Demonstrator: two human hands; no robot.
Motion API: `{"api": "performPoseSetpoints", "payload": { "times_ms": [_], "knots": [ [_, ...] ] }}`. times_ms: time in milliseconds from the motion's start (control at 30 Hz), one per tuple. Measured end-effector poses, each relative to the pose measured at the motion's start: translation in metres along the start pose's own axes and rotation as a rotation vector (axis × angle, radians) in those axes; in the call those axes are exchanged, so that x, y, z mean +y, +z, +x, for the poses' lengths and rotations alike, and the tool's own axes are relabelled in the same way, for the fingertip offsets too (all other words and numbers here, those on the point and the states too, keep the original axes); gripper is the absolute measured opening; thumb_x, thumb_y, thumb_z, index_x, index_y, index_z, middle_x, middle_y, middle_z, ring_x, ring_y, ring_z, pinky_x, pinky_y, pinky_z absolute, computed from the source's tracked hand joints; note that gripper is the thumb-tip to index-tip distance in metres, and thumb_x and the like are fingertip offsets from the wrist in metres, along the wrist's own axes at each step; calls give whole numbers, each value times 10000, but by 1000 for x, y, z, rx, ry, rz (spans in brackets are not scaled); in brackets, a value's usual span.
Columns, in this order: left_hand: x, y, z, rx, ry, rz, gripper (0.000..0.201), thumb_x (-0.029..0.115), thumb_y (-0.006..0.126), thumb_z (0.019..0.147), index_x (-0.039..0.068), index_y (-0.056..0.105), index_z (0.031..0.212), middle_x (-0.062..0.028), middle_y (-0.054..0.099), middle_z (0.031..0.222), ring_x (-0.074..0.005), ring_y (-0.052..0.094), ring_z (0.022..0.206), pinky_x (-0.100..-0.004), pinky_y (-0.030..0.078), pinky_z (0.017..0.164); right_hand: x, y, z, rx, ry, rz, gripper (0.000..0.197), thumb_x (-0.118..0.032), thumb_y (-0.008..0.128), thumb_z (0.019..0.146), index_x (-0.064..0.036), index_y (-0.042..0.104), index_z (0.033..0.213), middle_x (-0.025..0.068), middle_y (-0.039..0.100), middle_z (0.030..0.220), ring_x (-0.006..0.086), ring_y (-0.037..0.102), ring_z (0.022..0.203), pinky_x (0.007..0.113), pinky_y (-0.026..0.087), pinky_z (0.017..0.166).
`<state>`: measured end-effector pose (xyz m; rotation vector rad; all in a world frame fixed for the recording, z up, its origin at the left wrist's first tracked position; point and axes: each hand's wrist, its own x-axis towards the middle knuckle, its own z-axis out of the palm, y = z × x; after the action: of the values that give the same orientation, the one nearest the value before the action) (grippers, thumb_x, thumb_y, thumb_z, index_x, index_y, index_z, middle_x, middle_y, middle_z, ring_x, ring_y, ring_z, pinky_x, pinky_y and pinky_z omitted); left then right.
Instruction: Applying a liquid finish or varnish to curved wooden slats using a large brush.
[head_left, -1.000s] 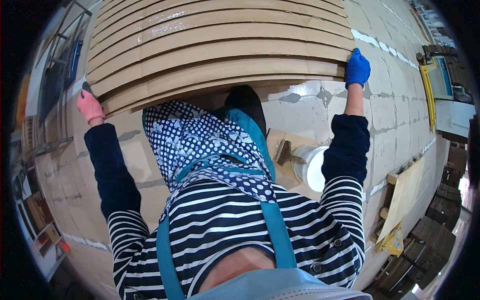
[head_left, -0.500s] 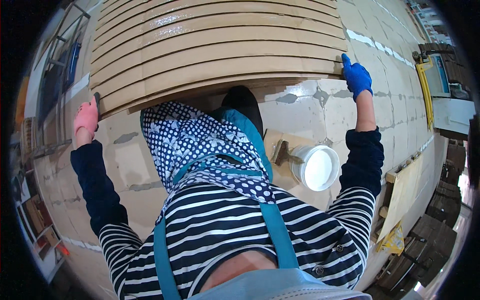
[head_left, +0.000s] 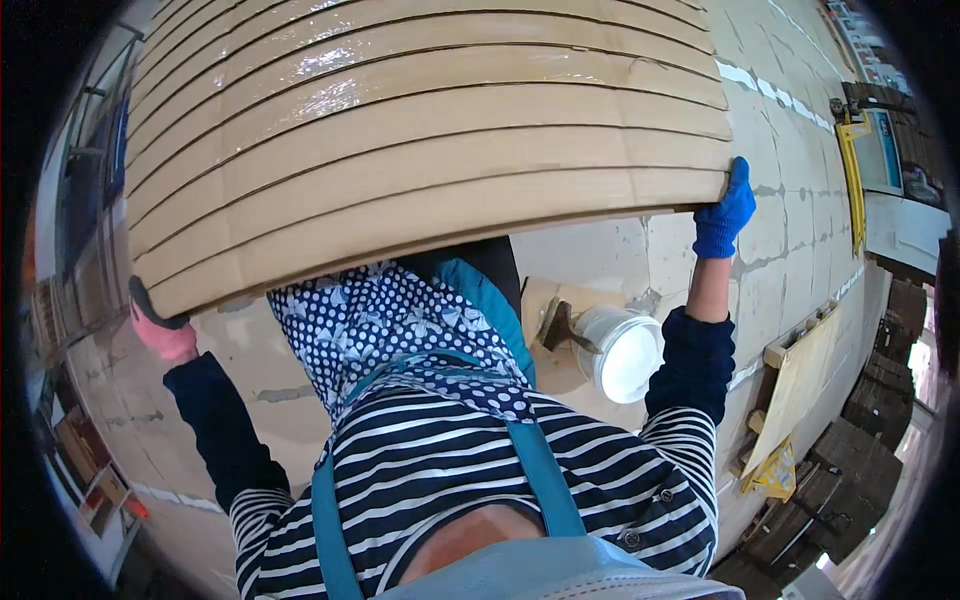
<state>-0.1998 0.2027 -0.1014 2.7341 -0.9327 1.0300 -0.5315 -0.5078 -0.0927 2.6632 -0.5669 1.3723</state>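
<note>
A wide stack of flat brown cardboard sheets (head_left: 440,150), overlapping in staggered strips, spans the top of the view. Some of its strips carry a shiny coating. At its near left corner my left hand (head_left: 162,325), in a pink glove with dark fingertips, is closed on the edge. My right hand (head_left: 726,212), in a blue glove, grips the near right corner with the thumb on top and the other fingers hidden beneath. The near edge of the stack hangs over my apron and legs.
A white bucket (head_left: 622,362) of white liquid stands on the tiled floor to the right of my legs, a brush (head_left: 562,328) at its rim. Farther right lie a pale board (head_left: 795,385) and a yellow frame (head_left: 853,190). A metal rack (head_left: 95,150) stands at left.
Both hands have come closer to me, bringing the cardboard's near edge with them. The stack looks larger and now covers more of my legs.
</note>
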Motion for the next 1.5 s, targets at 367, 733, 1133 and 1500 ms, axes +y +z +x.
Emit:
{"api": "performPoseSetpoints", "payload": {
  "times_ms": [367, 733, 1133, 1500],
  "knots": [
    [8, 51, 101, -559, -913, 99, 569, 436, 277, 857, -5, 558, 1083, -236, 530, 1103, -377, 509, 1017, -415, 389, 875, 7, 67, 62, -612, 316, -398, 274, -251, 368, 914, -60, 563, 940, 192, 609, 761, 333, 586, 668, 397, 459, 567],
    [66, 21, 116, -606, -793, 171, 530, 411, 235, 872, 51, 587, 1036, -175, 553, 1088, -356, 508, 1019, -430, 393, 855, 11, 61, 74, -683, 635, -188, 564, -472, 256, 892, -29, 604, 924, 246, 601, 818, 412, 568, 776, 483, 435, 660],
    [48, 46, 122, -647, -748, 157, 573, 449, 233, 869, 36, 599, 1023, -179, 561, 1069, -357, 504, 1028, -425, 381, 872, 3, 64, 81, -660, 720, -415, 676, -559, 239, 860, -10, 634, 875, 263, 587, 905, 405, 564, 847, 474, 419, 758],
    [43, 33, 128, -656, -872, 169, 588, 396, 193, 856, 2, 597, 1021, -208, 549, 1084, -349, 506, 1045, -420, 377, 893, 4, 74, 78, -730, 560, -415, 656, -500, 222, 882, 7, 639, 871, 250, 597, 904, 381, 579, 874, 460, 439, 765]
  ]
}}
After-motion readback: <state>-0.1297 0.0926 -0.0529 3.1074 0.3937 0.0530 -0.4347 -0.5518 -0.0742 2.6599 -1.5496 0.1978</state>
